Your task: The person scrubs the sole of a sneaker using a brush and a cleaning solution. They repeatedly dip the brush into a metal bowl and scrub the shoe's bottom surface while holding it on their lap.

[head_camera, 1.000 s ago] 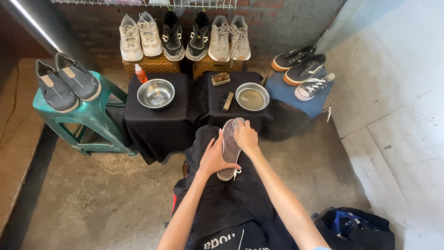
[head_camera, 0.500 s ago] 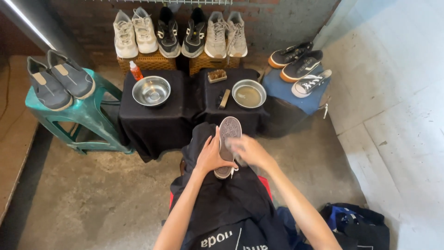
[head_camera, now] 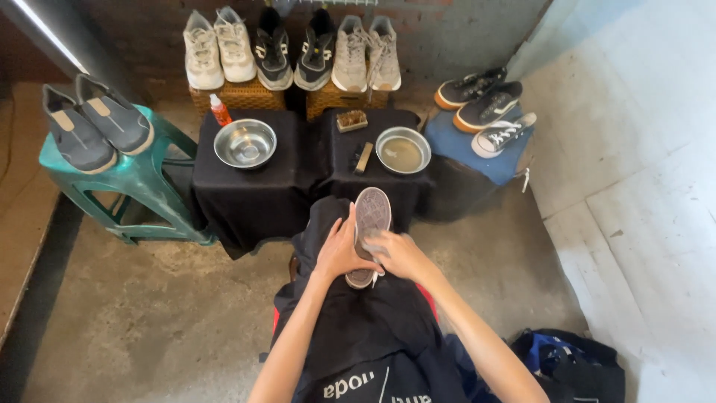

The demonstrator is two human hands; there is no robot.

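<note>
Head view, looking down at a seated person with a black apron (head_camera: 350,336) over the lap. The shoe (head_camera: 371,224) lies sole-up on the apron, toe pointing away toward the black-draped table (head_camera: 253,194).

1. Left hand (head_camera: 339,254): fingers curled around the left side of the shoe, thumb up along the sole edge; it grips the shoe.
2. Right hand (head_camera: 395,252): rests on the middle of the sole, fingers bent and close together. Whether anything is held under the palm cannot be told.

Containers:
- Left steel bowl (head_camera: 245,143) stands on the left half of the table; it shows only bright metal inside, and any liquid cannot be confirmed.
- Right steel bowl (head_camera: 403,149) stands on the right half of the table and holds cloudy, greyish-brown liquid.
- Orange bottle (head_camera: 220,110) stands upright just behind the left steel bowl.

Other items: 1 brush (head_camera: 351,120) lies bristles-up behind the right steel bowl; 1 smaller brush (head_camera: 363,158) lies just left of that bowl. 2 grey shoes (head_camera: 97,123) sit on the green plastic stool (head_camera: 142,186). 6 shoes (head_camera: 291,48) line the 2 wicker boxes (head_camera: 242,97) at the wall. 3 dark sneakers (head_camera: 485,104) rest on the blue-covered stand (head_camera: 462,149). A dark bag (head_camera: 574,366) lies on the floor at lower right.
</note>
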